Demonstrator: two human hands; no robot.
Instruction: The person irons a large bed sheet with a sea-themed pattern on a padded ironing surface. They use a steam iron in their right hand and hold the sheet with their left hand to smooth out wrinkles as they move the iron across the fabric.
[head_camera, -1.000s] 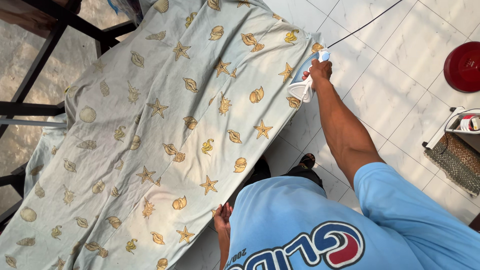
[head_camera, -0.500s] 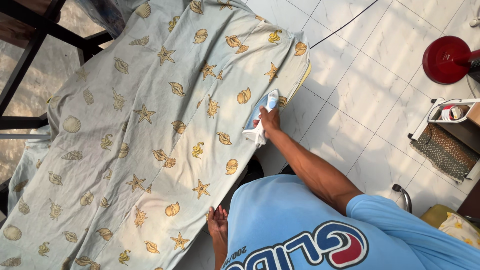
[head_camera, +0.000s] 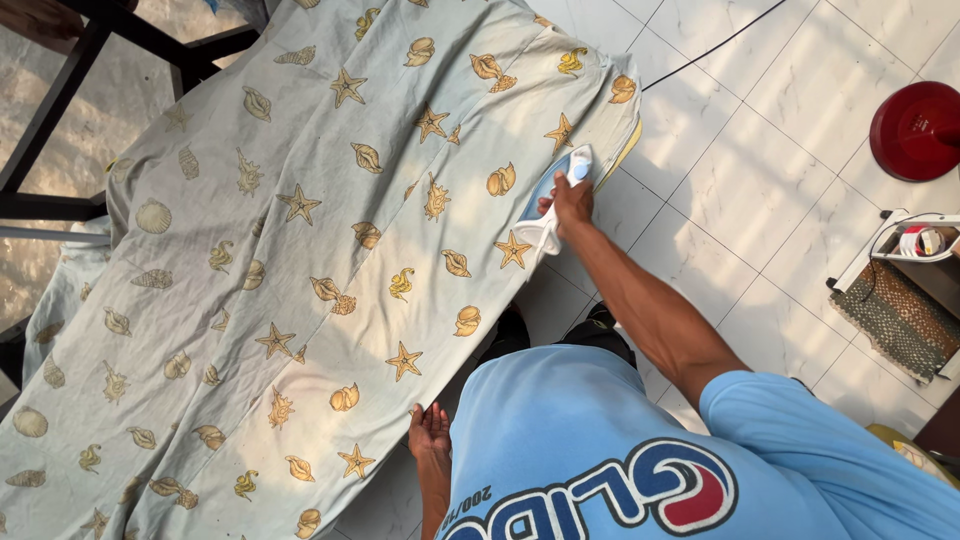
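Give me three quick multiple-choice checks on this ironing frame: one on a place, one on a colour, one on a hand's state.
1. Where is the iron?
A. On the patterned sheet near its edge
B. On the tiled floor
C. On the mat

2. What colour is the round object on the floor at upper right?
A. Green
B. Red
C. Yellow

3. How is the left hand?
A. Gripping the iron
B. Fist around a cord
C. Open, holding nothing, at the sheet's near edge

Answers: 1 A, the iron sits on the shell-and-starfish fabric; 2 B, it is plainly red; 3 C, its fingers are spread and empty, while the right hand has its grip on the iron's handle.
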